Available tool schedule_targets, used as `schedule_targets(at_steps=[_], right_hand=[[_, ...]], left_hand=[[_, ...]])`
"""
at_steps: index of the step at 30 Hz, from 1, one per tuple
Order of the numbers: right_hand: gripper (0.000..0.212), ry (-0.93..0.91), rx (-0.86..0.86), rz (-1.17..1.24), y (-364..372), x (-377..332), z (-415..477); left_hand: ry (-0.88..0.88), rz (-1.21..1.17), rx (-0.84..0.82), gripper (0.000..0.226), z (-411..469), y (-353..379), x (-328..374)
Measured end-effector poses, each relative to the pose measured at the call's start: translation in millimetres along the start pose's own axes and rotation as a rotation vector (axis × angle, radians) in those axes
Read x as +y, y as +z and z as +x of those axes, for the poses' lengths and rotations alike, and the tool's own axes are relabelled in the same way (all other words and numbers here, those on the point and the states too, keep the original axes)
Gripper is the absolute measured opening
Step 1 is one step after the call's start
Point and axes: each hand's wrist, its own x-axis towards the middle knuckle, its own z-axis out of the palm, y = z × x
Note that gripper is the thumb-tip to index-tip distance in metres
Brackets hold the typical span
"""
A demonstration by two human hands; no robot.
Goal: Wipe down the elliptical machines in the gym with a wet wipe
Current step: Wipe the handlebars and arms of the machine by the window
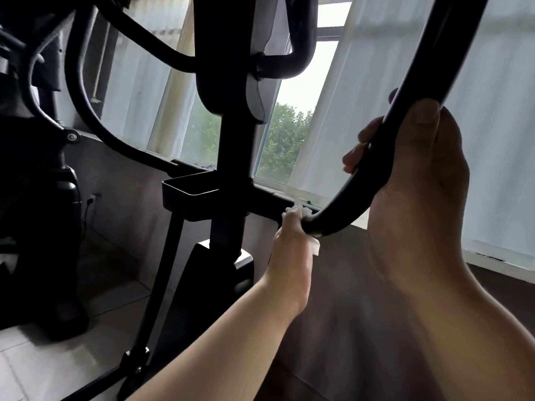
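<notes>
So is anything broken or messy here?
Not really. The left hand holds the wet wipe round the handlebar; the right hand grips it higher up. Only the white window ledge has dark, chipped-looking marks.

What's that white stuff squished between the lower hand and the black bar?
A wet wipe. The left hand grips it round the lower bend of the black handlebar, seen in the head view; its edges poke out above and below the hand.
</notes>
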Motion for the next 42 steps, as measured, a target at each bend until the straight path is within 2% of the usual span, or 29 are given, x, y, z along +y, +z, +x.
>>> schedule_targets(at_steps=[5,7,10,12,15,18,22,25,28,29,33,37,39,42], right_hand=[[0.024,0.000,-0.003,-0.045,-1,-1,-1],[0.024,-0.002,-0.003,-0.048,-2,-2,0],[0.024,-0.002,-0.004,-0.042,-2,-2,0],[0.024,-0.004,-0.001,-0.045,-1,-1,0],[0.023,-0.010,0.002,-0.035,-1,0,0],[0.023,-0.022,-0.001,-0.027,0,1,-1],[0.024,-0.020,0.005,-0.033,0,0,-1],[0.023,-0.014,0.006,-0.035,0,0,-1],[0.023,-0.019,0.009,-0.048,1,1,-1],[0.023,-0.020,0.008,-0.051,1,1,-1],[0.023,-0.014,0.001,-0.031,-1,0,-1],[0.022,-0.007,0.000,-0.018,0,2,-2],[0.022,-0.010,0.001,-0.028,0,1,-2],[0.022,0.003,0.000,-0.024,-1,-1,-1]], left_hand=[[-0.023,0.049,-0.096,0.025,2,-3,-3],[-0.003,0.109,-0.087,0.054,1,-3,-10],[0.046,0.017,-0.159,0.047,4,-6,-25],[0.026,0.007,-0.126,0.048,17,-7,-32],[-0.036,0.008,-0.080,0.065,36,-4,-33],[-0.046,-0.001,-0.064,0.059,47,0,-26],[0.078,0.027,-0.094,0.094,33,0,-32],[0.172,0.050,-0.148,0.076,30,-9,-46],[0.089,0.052,-0.150,0.050,44,-12,-44],[0.061,0.060,-0.128,0.047,45,-11,-43],[0.015,0.015,-0.096,0.066,28,-1,-32],[0.039,0.035,-0.035,0.030,33,3,-19],[-0.012,-0.023,-0.035,0.030,35,5,-13],[0.013,-0.028,-0.064,0.032,25,5,-17]])
